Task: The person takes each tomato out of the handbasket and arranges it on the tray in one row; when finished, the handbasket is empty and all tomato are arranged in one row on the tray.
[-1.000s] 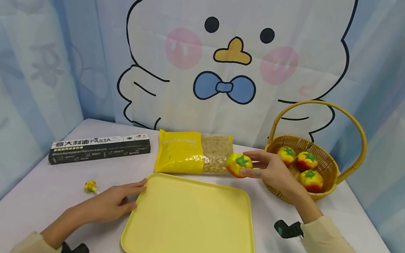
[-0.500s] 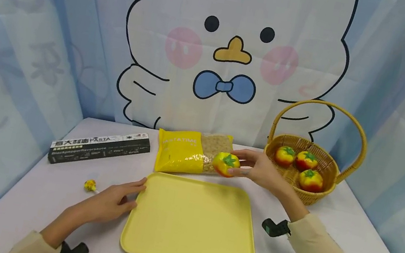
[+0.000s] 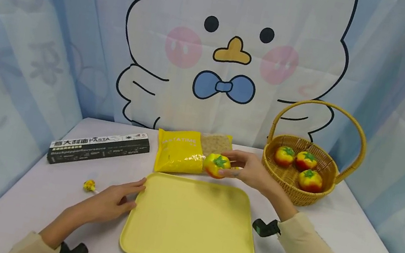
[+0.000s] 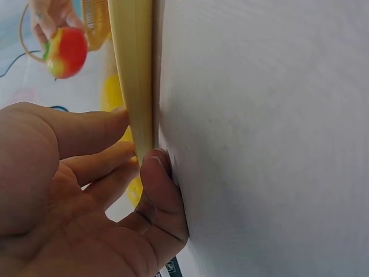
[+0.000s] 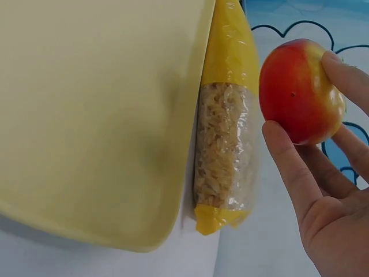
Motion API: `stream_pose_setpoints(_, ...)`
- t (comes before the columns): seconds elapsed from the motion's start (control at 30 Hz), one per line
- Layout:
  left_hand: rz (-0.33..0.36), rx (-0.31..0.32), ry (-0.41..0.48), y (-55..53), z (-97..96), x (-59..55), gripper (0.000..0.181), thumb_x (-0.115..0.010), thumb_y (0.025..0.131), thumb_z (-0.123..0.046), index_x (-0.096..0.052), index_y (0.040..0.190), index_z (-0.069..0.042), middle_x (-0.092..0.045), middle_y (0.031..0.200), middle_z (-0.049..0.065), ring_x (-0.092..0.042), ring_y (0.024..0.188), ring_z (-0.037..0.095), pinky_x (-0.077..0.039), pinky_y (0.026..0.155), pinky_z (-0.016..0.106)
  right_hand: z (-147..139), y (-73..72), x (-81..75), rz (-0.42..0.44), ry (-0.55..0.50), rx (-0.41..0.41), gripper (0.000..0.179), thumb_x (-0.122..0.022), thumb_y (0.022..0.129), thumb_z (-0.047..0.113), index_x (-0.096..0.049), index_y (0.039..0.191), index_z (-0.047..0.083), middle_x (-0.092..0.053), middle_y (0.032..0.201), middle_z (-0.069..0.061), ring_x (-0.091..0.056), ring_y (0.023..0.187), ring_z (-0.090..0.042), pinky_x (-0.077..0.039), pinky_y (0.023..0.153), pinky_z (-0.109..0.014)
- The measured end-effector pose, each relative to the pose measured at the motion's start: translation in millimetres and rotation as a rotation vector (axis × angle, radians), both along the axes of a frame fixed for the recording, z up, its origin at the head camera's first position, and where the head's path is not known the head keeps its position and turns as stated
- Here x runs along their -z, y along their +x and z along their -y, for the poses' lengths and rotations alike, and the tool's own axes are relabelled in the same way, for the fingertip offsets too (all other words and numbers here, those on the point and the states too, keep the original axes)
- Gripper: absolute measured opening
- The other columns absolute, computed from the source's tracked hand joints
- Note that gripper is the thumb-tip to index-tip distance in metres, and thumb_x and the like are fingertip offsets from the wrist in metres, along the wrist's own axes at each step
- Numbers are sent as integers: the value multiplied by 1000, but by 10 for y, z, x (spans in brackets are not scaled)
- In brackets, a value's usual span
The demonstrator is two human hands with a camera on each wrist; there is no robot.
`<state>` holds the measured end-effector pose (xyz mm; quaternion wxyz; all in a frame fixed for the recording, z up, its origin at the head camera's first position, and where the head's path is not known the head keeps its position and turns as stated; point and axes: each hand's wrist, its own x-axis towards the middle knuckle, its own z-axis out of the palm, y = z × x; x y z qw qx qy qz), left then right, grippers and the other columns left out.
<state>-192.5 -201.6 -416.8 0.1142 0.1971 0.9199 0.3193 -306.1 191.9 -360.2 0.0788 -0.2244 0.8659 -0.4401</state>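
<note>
My right hand (image 3: 249,170) holds a yellow-and-red tomato (image 3: 216,165) with a green leafy top between thumb and fingertips. It is held up near the far edge of a pale yellow tray (image 3: 191,224), overlapping the pasta bag (image 3: 179,152) in the head view. In the right wrist view, the tomato (image 5: 300,92) shows its red underside. My left hand (image 3: 109,203) rests at the tray's left edge. In the left wrist view, thumb and fingertips touch the tray's rim (image 4: 137,69), with the lower fingers bent beside the table.
A wicker basket (image 3: 285,177) with a tall handle stands at the back right, holding several tomatoes (image 3: 310,181). A dark pasta box (image 3: 98,149) lies at the back left. A small yellow-wrapped lollipop (image 3: 89,185) lies beside the left hand.
My right hand has carried the tomato leftward, away from the basket and across the front of the pasta bag. My left hand has stayed at the tray's edge.
</note>
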Motion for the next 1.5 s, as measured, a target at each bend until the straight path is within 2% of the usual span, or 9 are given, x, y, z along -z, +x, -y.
stream_pose_setpoints(0.23,3,-6,-1,-6,-10,-9,57,-64,106,-16,-47,159,-6,-32,174,14,-45,73,5,-40,70,24,112,-5,50,-5,-22,-54,59,-86,90,22,-65,144,9,-69,142,-16,-71,124,-32,-59,106,-46)
stream_pose_setpoints(0.6,4,-19,-6,-6,-21,-7,57,-65,106,-15,-47,159,-6,-32,174,12,-46,75,5,-41,71,24,397,-11,157,-2,-40,-81,59,-88,88,19,-67,142,10,-70,142,-13,-72,122,-30,-59,106,-43)
stream_pose_setpoints(0.73,7,-22,-9,-5,-24,-9,57,-65,106,-15,-48,159,-7,-33,174,12,-47,77,6,-42,73,24,501,0,196,4,-59,-112,59,-87,88,18,-66,142,6,-69,143,-16,-71,123,-31,-60,105,-42)
stream_pose_setpoints(0.97,13,-26,-15,7,-22,-17,56,-66,105,-17,-49,158,-7,-33,174,11,-52,93,10,-45,77,23,693,25,242,8,-60,-143,57,-87,89,18,-67,141,6,-68,143,-16,-72,122,-31,-60,105,-41)
stream_pose_setpoints(1.3,17,-27,-2,14,-11,-11,56,-66,105,-17,-49,158,-7,-33,174,12,-51,86,9,-44,75,23,948,66,324,18,-49,-158,56,-89,87,20,-70,138,7,-72,140,-13,-75,118,-27,-61,102,-34)
stream_pose_setpoints(1.37,9,-19,1,12,-11,-10,56,-66,105,-16,-50,157,-5,-33,173,14,-55,92,11,-45,75,22,988,78,329,20,-43,-159,56,-89,86,20,-70,138,7,-72,139,-13,-74,118,-28,-61,102,-35)
stream_pose_setpoints(1.5,-3,-10,1,9,-9,-11,55,-67,104,-15,-51,156,-3,-34,173,15,-59,114,19,-49,79,22,1061,98,334,17,-24,-162,57,-89,87,22,-70,139,6,-72,139,-15,-73,120,-29,-60,106,-41)
